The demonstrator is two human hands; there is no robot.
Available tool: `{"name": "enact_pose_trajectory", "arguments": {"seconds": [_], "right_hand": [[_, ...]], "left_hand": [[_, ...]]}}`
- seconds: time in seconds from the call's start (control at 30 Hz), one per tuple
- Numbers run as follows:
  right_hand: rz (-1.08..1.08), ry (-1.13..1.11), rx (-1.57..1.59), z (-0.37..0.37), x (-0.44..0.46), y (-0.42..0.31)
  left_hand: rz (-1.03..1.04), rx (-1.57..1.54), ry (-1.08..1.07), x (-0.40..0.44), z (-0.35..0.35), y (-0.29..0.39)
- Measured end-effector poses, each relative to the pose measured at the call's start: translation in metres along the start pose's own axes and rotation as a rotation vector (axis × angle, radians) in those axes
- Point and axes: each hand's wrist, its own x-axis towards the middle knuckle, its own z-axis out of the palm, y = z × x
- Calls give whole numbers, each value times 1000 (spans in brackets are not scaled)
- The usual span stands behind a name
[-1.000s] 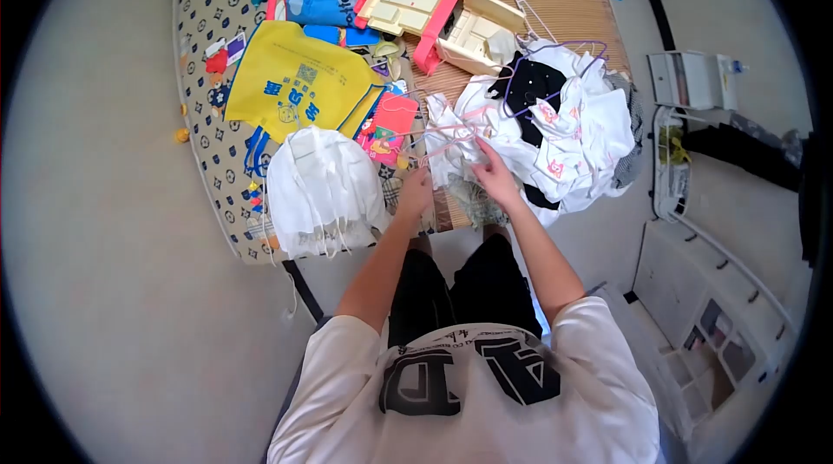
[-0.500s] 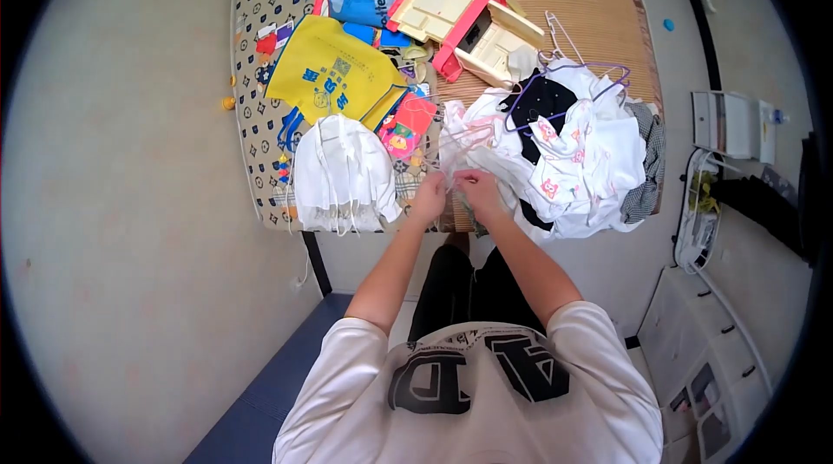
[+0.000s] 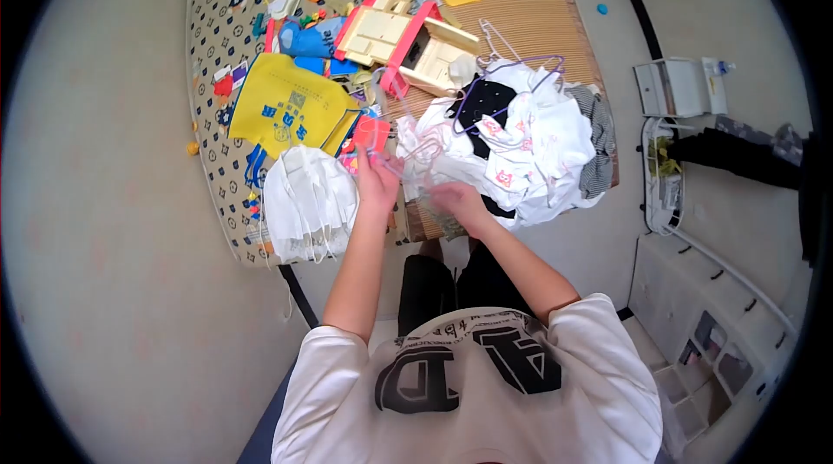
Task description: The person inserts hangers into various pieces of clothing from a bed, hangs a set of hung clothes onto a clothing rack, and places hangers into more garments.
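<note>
Hangers [image 3: 425, 150], pale pink and blurred, show in the head view between the left hand [image 3: 378, 179], its fingers closed on them, and white clothes [image 3: 560, 160]; whether the curled right hand [image 3: 466, 205] grips anything, I cannot tell.

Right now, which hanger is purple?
The purple hanger lies across the black cloth; the white hanger is beyond it, the pale hanger in the left hand.
</note>
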Motion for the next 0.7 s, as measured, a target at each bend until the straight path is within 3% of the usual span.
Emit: {"name": "enact_pose_trajectory", "arguments": {"seconds": [0.1, 0.17, 0.23, 0.33, 0.53, 0.7], "right_hand": [[-533, 443, -922, -38, -12, -4], [-555, 776, -1061, -65, -27, -28], [-500, 891, -1256, -94, -30, -37], [-293, 678, -1519, -135, -23, -29], [-557, 788, -1257, -133, -12, -47], [-371, 721, -1538, -119, -31, -52]], "left_hand": [[132, 184, -51, -13, 35, 4], [143, 335, -54, -19, 57, 4], [139, 500, -85, -24, 64, 7], [99, 661, -44, -36, 72, 3], [139, 876, -107, -57, 68, -10], [162, 1034, -187, -81, 77, -17]]}}
